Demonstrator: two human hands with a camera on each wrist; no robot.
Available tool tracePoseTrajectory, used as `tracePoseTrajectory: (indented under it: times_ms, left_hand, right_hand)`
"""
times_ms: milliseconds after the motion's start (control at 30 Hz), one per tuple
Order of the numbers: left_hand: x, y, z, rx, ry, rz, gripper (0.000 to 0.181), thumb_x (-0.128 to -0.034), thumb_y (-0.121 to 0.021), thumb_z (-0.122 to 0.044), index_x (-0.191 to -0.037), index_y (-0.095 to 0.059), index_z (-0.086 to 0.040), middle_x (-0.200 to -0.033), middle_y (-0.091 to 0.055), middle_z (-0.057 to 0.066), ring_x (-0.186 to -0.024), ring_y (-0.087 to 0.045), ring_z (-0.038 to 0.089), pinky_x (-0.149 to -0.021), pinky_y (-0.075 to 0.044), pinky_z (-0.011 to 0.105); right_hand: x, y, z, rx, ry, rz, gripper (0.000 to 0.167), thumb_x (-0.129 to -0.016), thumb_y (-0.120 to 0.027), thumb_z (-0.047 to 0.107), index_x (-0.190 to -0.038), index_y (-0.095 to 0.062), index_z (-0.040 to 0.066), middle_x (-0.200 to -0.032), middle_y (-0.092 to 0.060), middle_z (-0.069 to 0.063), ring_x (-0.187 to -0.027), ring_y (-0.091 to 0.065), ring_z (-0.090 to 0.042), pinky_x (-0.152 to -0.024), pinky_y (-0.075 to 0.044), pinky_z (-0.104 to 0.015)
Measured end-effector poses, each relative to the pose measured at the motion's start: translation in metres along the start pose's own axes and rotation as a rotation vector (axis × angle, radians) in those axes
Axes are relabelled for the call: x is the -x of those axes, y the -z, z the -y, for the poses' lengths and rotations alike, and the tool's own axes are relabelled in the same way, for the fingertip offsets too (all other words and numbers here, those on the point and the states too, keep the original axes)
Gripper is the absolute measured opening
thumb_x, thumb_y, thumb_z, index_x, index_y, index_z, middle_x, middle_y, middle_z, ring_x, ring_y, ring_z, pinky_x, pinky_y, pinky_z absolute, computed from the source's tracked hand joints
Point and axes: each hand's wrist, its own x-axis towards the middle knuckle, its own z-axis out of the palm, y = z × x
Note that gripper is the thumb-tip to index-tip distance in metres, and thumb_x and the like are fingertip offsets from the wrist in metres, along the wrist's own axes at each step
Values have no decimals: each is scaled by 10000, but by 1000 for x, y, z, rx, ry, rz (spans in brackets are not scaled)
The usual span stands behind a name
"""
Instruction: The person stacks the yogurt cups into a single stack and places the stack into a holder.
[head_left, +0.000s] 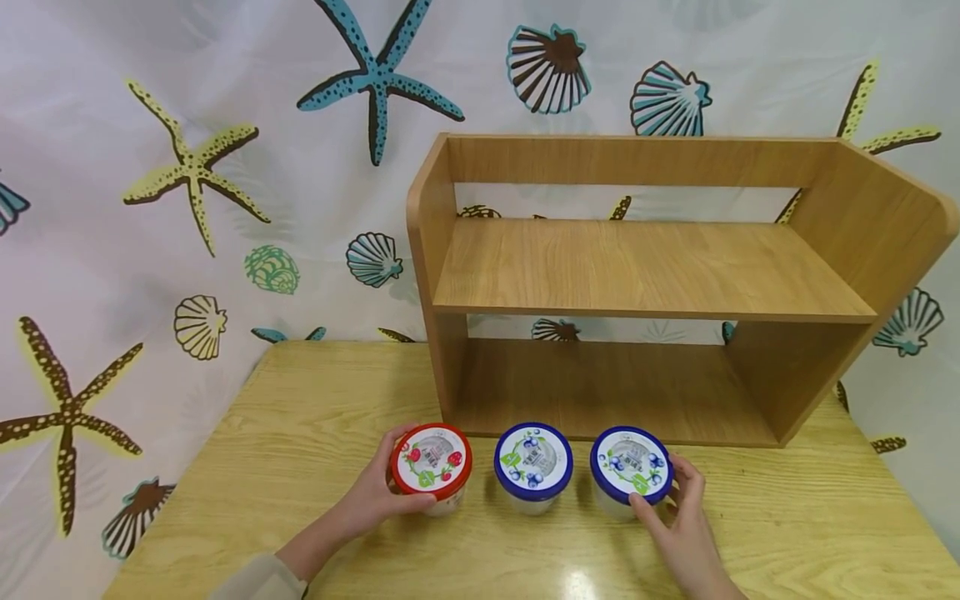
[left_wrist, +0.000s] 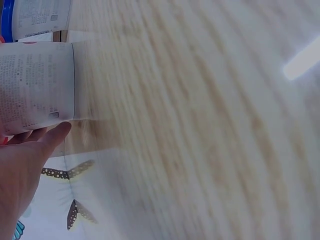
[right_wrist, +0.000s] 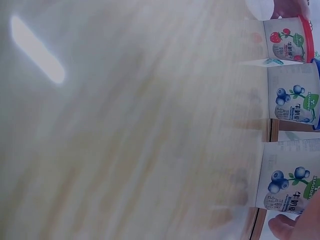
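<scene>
Head view: on the worktop (head_left: 322, 400), before the wooden shelf (head_left: 652, 267), the left grip (head_left: 372, 492) curls round the red-lidded cup (head_left: 431, 460), the right grip (head_left: 685, 527) round the rightmost blue-lidded cup (head_left: 630, 464); the middle blue-lidded cup (head_left: 533, 461) stands between them. Left wrist view: fingers (left_wrist: 59, 132) touch the red-lidded cup's side. Right wrist view: printed blueberries (right_wrist: 278, 182) show on the rightmost blue-lidded cup

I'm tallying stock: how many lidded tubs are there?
3: the red-lidded tub gripped by the left hand, the middle tub, and the rightmost tub gripped by the right hand.
</scene>
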Motion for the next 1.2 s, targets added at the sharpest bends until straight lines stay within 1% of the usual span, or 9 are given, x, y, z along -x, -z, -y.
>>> tracePoseTrajectory:
  times_ms: [167,367,500,600,733,867,1000,1200]
  left_hand:
    - [-1,1,0,-1,-12,-4,958,-751,-853,-172,-1482,-235,-134,-1399,-418,163,-1257,-432,337,-1014,-413,470]
    - [1,1,-2,13,-16,-14,965,-746,-856,-157,-1482,-233,-124,-1396,-422,169,-1255,-436,337,-1001,-422,451]
    - [3,2,-5,24,-20,-32,963,-747,-852,-143,-1486,-235,-117,-1388,-426,174,-1243,-446,332,-973,-446,414]
    - [5,4,-9,35,-38,-40,951,-750,-846,-119,-1483,-239,-124,-1388,-420,179,-1234,-448,335,-945,-467,371]
    - [7,9,-18,33,-82,-38,930,-763,-833,-112,-1475,-235,-125,-1396,-405,186,-1232,-442,356,-915,-489,331]
    - [8,14,-29,10,-119,-40,921,-774,-824,-119,-1477,-228,-116,-1401,-395,187,-1238,-432,373,-907,-498,323]
    - [9,17,-39,12,-134,-36,921,-778,-818,-108,-1482,-224,-126,-1404,-388,186,-1238,-430,376,-908,-500,319]
    - [9,16,-54,-3,-154,-29,912,-779,-818,-124,-1481,-236,-136,-1403,-390,174,-1231,-432,368,-906,-504,327]
  right_hand:
    - [-1,1,1,9,-20,5,723,-943,-655,167,-1423,-141,-1,-1444,-308,-319,-1263,-401,-485,-978,-363,-590]
    - [-2,1,1,7,-61,18,743,-945,-657,206,-1431,-129,16,-1459,-285,-302,-1298,-360,-474,-1006,-337,-609]
    - [-2,1,0,4,-35,3,732,-936,-666,172,-1422,-147,-1,-1448,-301,-310,-1285,-373,-480,-986,-346,-613]
    - [-1,0,-1,11,-12,-8,723,-930,-669,151,-1413,-157,-13,-1435,-316,-320,-1270,-388,-486,-965,-359,-612]
    - [0,0,-2,17,-5,-12,721,-930,-669,156,-1409,-157,-12,-1427,-325,-317,-1264,-393,-487,-950,-368,-608]
    - [0,0,-3,13,1,-16,719,-930,-669,155,-1408,-158,-10,-1420,-333,-308,-1264,-394,-483,-943,-370,-600]
    - [0,0,-2,0,-7,-11,723,-930,-668,162,-1412,-156,-8,-1417,-329,-304,-1271,-382,-478,-952,-360,-604]
    - [-1,0,1,-1,-8,-9,723,-929,-669,165,-1410,-158,-12,-1411,-333,-308,-1271,-378,-473,-956,-357,-610]
